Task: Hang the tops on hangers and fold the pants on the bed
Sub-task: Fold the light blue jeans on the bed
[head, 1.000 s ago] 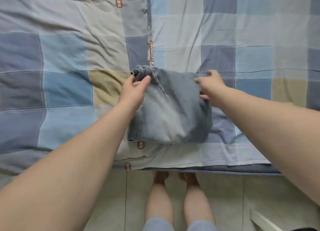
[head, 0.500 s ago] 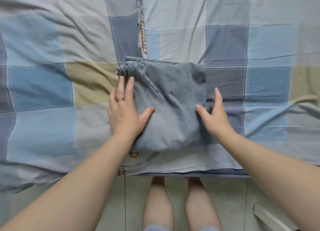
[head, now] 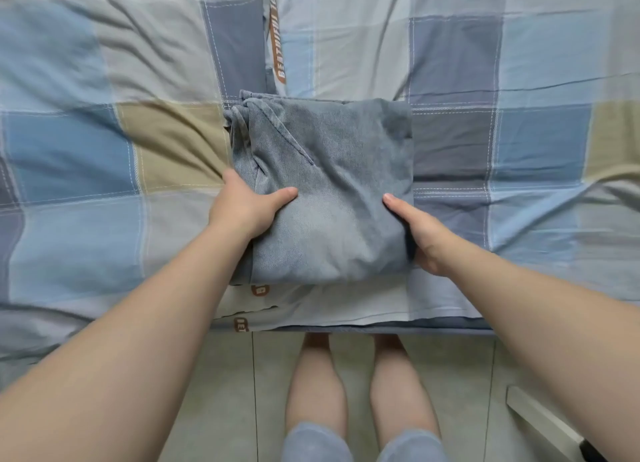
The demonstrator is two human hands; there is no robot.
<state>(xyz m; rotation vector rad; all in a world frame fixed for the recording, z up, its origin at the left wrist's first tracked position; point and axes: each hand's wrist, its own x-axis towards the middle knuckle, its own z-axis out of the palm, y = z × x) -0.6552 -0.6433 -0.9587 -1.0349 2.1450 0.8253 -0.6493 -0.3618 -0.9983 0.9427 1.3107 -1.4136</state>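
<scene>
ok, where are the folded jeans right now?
Head view: the folded jeans lie mid-frame on the checked bedspread near its front edge, with the left hand and right hand holding their two sides.

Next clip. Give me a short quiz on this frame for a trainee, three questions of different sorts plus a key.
1. True or false: the folded pants lie on the checked bed cover.
2. Multiple choice: the left hand has its thumb A) on top of the pants, B) flat on the bed cover, C) in the air, touching nothing.
3. Short answer: which edge of the pants does the right hand hold?

Key: 1 true. 2 A. 3 the right edge, thumb on top, fingers hidden from view.
</scene>
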